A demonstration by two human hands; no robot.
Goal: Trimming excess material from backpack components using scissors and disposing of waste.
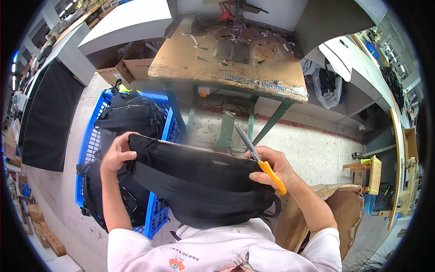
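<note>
On the near side of the table [181,54], a person in a pale shirt [208,249] holds a wide black cloth piece [199,181] stretched across their front, well apart from the table's edge. The left hand [118,153] grips the cloth at its left upper corner, thumb on the face towards the person and the fingers curled over behind. The right hand [271,167] is closed around orange-handled scissors [273,177], their blades slanting up towards the table, and its thumb and fingertips also pinch the right end of the cloth's upper edge. From where I stand that edge looks pale and a little rough, and a loose black band sags below it. To the left of the table sits a blue basket [156,215], with black bags [131,117] heaped in it. The table's top is strewn with small scraps, and a machine [238,27] stands at its far side. To the table's right hangs a clear plastic bag [333,93]; nearer than that are a wooden stool [374,174] and a big cardboard box [346,208].
</note>
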